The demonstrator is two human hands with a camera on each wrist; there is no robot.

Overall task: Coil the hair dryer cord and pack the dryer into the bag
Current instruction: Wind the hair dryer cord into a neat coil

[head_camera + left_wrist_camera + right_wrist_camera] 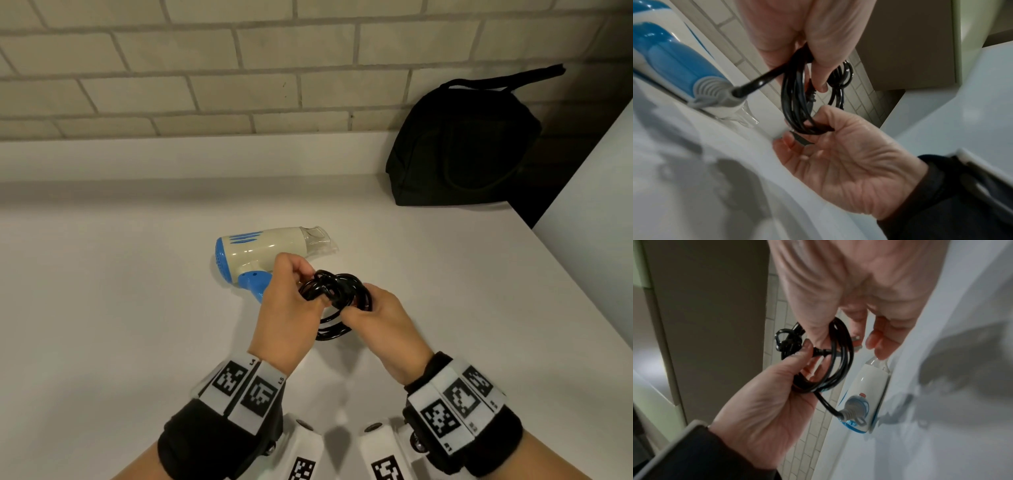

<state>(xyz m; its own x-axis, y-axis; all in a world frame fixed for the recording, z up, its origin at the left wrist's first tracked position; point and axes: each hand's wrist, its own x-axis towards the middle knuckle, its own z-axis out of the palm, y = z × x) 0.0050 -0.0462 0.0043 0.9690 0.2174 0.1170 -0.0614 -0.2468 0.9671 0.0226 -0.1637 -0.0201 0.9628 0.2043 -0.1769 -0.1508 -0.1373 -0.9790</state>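
Note:
A cream and blue hair dryer (pixel 267 253) lies on its side on the white counter (pixel 120 308), nozzle pointing right. Its black cord (pixel 337 294) is gathered into a small coil held above the counter, just in front of the blue handle. My left hand (pixel 298 291) pinches the coil's left side, thumb on the cord (pixel 840 356) near the plug end. My right hand (pixel 363 308) pinches the right side between thumb and fingers. A short run of cord (pixel 795 100) leads from the coil to the handle's grey strain relief (pixel 715 92). The black bag (pixel 462 147) stands at the back right.
A pale brick wall (pixel 205 68) runs behind the counter. A white panel (pixel 599 205) rises at the right, beside the bag. The bag leans against the wall with its strap on top, and I cannot tell whether it is unzipped.

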